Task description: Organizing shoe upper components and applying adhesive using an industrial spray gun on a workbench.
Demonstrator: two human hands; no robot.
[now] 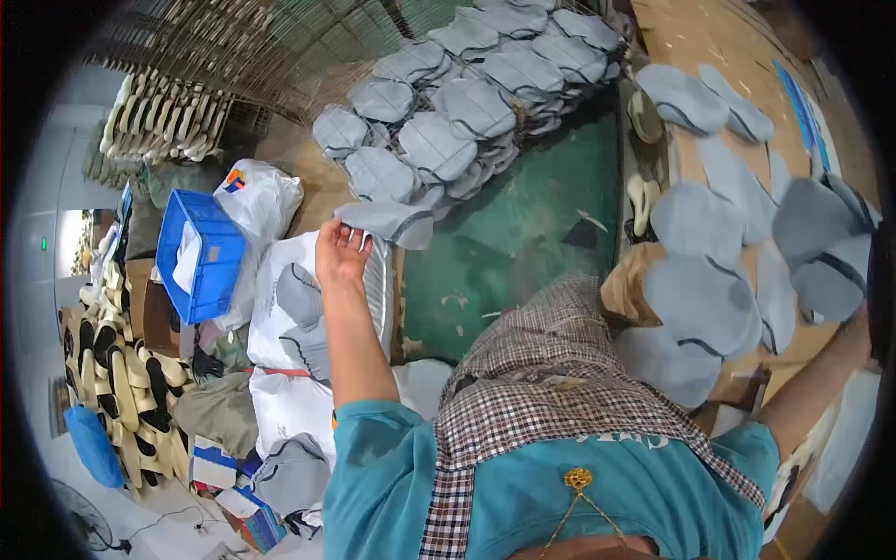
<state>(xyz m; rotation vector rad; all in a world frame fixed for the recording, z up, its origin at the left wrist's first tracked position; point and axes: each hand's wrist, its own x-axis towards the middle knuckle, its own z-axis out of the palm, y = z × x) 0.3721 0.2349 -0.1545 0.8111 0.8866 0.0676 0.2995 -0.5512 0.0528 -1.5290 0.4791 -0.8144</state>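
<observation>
Grey shoe pieces (pixel 439 140) with dark edging, blue crate (pixel 201 257), green floor (pixel 523 233), teal shirt (pixel 597 504), checked scarf (pixel 551 383)

White plastic bag (pixel 261 196) with colourful label, perhaps a box (pixel 257 527) lower left

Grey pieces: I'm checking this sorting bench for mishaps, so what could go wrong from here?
The left hand grips one grey piece only by its edge, so it might slip onto the green mat. The stacked pile behind overlaps loosely and could slide. The right hand is out of view, so its pieces may drop unnoticed.
</observation>
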